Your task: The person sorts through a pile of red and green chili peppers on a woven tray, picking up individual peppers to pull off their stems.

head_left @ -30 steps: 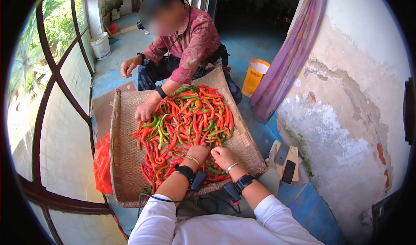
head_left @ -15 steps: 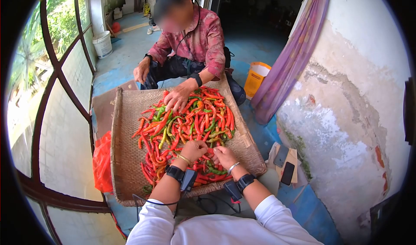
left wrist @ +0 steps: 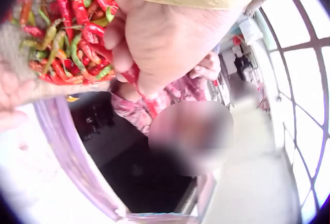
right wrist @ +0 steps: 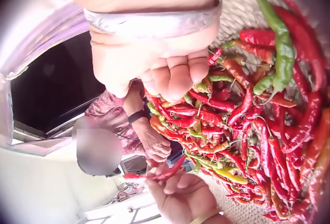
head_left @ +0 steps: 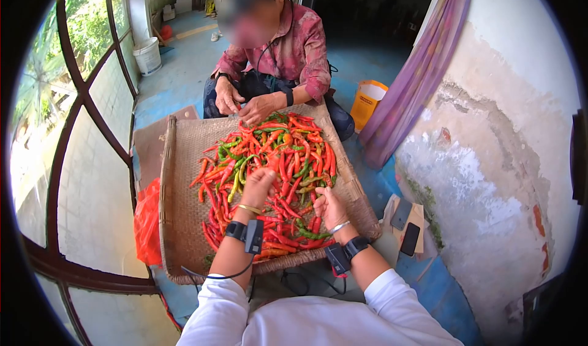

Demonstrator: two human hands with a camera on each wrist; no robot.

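My left hand (head_left: 258, 188), with a gold bangle on its wrist, is raised over the red and green chili peppers (head_left: 288, 208). It pinches a red chili pepper (right wrist: 172, 170) between thumb and fingers; in the left wrist view the pepper (left wrist: 132, 74) sticks out past the thumb. To its right, my right hand (head_left: 331, 209), wearing a silver bangle, hovers close over the pile with its fingers curled. In the right wrist view those fingers (right wrist: 178, 77) bend toward the palm, and no pepper shows in them. The peppers lie heaped in a shallow woven basket (head_left: 184, 223).
Across the basket a person in a patterned red shirt (head_left: 306, 52) squats, both hands (head_left: 260, 108) together at the far edge. A red plastic bag (head_left: 147, 223) lies left, two phones (head_left: 410, 239) right, a yellow container (head_left: 366, 104) farther back. Window panes line the left side.
My left hand has risen from the pile and moved forward and left, away from my right hand, which has shifted slightly right. The other person's hand has drawn back from the peppers to their other hand.
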